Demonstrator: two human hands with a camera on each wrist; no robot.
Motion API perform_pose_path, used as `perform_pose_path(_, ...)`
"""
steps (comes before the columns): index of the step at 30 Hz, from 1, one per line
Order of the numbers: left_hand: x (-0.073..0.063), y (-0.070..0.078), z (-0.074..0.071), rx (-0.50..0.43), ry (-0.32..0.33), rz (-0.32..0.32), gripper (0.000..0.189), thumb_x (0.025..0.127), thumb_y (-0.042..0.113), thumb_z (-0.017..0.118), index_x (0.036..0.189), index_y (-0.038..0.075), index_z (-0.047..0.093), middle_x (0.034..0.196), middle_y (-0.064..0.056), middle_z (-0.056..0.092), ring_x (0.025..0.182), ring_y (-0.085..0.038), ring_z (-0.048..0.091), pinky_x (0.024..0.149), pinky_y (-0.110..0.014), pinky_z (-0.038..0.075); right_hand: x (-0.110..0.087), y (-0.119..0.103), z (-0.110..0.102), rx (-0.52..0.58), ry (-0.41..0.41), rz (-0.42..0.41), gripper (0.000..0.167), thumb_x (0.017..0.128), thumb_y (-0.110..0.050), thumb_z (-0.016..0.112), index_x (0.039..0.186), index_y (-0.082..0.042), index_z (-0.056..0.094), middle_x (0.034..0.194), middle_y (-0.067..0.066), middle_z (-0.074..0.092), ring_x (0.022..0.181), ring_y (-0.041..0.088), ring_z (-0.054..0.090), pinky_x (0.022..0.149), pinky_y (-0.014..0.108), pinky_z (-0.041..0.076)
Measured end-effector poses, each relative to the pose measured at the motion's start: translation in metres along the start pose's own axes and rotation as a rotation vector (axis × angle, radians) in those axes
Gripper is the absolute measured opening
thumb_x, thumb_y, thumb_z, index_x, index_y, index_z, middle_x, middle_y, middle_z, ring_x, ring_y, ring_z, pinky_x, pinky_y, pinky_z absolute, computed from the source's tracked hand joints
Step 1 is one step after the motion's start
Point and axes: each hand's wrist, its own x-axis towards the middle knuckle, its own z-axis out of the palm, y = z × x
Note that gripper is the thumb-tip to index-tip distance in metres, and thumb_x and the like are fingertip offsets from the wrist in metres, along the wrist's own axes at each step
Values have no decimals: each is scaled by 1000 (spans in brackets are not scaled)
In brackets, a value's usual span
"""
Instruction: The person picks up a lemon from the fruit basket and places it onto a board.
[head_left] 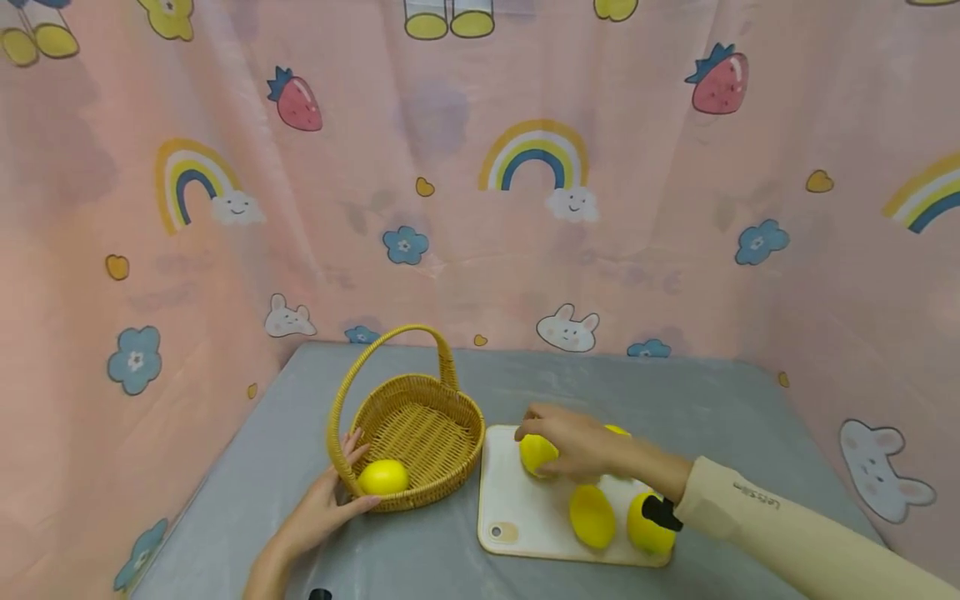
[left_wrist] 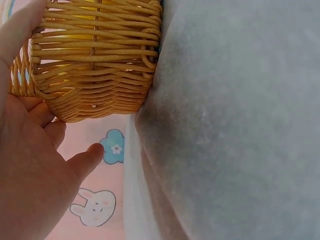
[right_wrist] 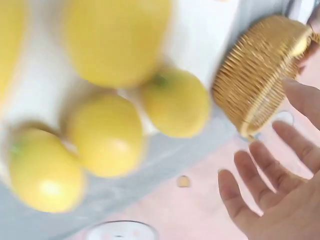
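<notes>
A wicker basket (head_left: pixel 431 417) with a tall arched handle stands left of a white cutting board (head_left: pixel 517 508). Inside the basket, against its near left rim, lies a yellow lemon (head_left: pixel 384 477). My left hand (head_left: pixel 318 508) grips that side of the basket, thumb along the near rim and fingers around the handle's base. Over the board, my right hand (head_left: pixel 573 446) reaches above a yellow fruit (head_left: pixel 536 455). In the right wrist view its fingers (right_wrist: pixel 260 175) are spread and hold nothing, apart from several yellow fruits (right_wrist: pixel 107 135).
On the board's near side lie a yellow fruit (head_left: pixel 592 517) and another yellow fruit (head_left: pixel 649 525), partly behind the right wrist's black strap (head_left: pixel 662 512). A grey cloth (head_left: pixel 420 558) covers the table. Pink patterned curtains (head_left: pixel 450 275) enclose it. A small black object (head_left: pixel 320 594) shows at the near edge.
</notes>
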Motion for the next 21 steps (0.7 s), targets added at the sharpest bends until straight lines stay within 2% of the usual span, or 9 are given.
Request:
perform_pose_path(3, -1, -2, -2, -10, 10, -8, 83, 90, 29, 76, 153, -2, 32, 167, -12, 5, 150, -40, 3, 113, -68, 14, 37, -6, -9, 9, -52, -74, 30, 88, -8, 76, 117, -7, 69, 112, 7, 59, 103, 23, 59, 89, 35, 52)
perform_pose_path(6, -1, -3, -3, -16, 14, -18, 84, 89, 31, 76, 154, 0, 33, 167, -10, 5, 151, -38, 1, 113, -68, 12, 73, -15, -17, 16, -89, -165, 27, 88, -2, 74, 115, -5, 71, 114, 9, 64, 112, 28, 60, 96, 37, 51)
perform_pose_path(11, 0, -5, -4, -10, 17, -11, 86, 89, 33, 77, 155, 4, 32, 167, -9, 7, 151, -37, 2, 113, -68, 10, 124, -37, -20, -4, -208, -240, 29, 87, 5, 70, 113, -8, 75, 120, 5, 67, 124, 27, 56, 102, 35, 47)
perform_pose_path(15, 0, -6, -4, -36, 8, -11, 88, 89, 29, 76, 158, 8, 27, 167, -6, 9, 152, -32, 2, 115, -65, 11, 153, -57, -13, -39, -296, -249, 35, 88, 4, 71, 121, -9, 72, 125, 2, 66, 125, 20, 55, 102, 29, 46)
perform_pose_path(21, 0, -6, -4, -65, 7, -33, 95, 89, 26, 77, 161, 17, 17, 167, -7, 10, 150, -33, 11, 116, -64, 15, 181, -79, 8, -74, -345, -297, 38, 87, 5, 73, 122, -9, 72, 126, 0, 68, 125, 17, 56, 104, 28, 45)
